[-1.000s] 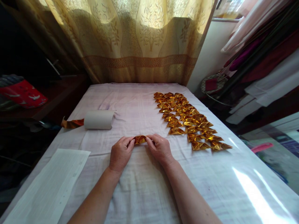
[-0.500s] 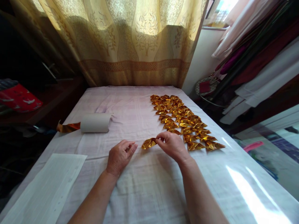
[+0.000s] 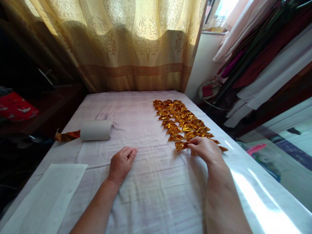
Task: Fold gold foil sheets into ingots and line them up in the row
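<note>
My right hand (image 3: 206,150) pinches one tip of a folded gold paper ingot (image 3: 180,146) between thumb and fingers. This ingot is at the near left end of several rows of similar gold paper ingots (image 3: 187,127) on the right side of the table. Part of the nearest row is hidden behind the hand. My left hand (image 3: 122,165) rests on the cloth left of the middle, its fingers curled in with the thumb against them, and nothing shows in it.
A pale tablecloth (image 3: 151,188) covers the table. On the left lie a grey-white roll (image 3: 96,130), a strip of orange-gold foil (image 3: 68,136) and white sheets (image 3: 48,195). Behind the table hangs a yellow curtain (image 3: 146,48); clothes (image 3: 263,71) hang at the right.
My right hand has carried the gold paper ingot rightwards from the middle to the near end of the rows. My left hand has closed its fingers. The view has shifted slightly.
</note>
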`<action>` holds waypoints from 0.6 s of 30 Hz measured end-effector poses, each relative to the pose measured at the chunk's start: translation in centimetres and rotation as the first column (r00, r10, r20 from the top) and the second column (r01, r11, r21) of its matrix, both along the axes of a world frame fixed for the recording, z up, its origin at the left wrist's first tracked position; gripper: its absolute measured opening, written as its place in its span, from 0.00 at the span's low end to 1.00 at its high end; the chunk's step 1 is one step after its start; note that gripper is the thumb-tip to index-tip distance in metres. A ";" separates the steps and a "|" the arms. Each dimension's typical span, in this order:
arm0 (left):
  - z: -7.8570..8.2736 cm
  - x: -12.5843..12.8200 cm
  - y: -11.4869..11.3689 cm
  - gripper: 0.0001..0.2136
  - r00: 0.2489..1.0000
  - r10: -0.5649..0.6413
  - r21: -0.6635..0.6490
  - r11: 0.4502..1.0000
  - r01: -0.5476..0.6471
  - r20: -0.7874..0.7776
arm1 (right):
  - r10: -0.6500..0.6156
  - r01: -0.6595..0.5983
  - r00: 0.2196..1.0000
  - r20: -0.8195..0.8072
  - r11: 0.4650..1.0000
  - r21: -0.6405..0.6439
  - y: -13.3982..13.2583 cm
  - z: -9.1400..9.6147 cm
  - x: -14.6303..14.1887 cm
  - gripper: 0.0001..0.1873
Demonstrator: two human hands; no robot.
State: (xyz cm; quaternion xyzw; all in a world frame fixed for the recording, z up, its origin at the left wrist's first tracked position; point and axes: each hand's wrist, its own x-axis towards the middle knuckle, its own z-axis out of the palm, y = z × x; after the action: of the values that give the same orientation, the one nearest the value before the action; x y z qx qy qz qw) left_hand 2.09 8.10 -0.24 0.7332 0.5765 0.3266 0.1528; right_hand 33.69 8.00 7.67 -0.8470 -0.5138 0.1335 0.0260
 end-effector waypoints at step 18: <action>0.2 0.0 0.0 0.17 1.000 0.012 -0.012 1.000 -0.012 0.011 | -0.066 0.064 0.997 0.030 0.997 0.053 0.5 -0.7 -0.8 0.09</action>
State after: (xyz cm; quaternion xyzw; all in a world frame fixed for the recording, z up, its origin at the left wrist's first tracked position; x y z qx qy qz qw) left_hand 2.12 8.11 -0.05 0.7269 0.5822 0.3280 0.1585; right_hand 32.92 8.46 6.99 -0.8643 -0.4897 0.1056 0.0442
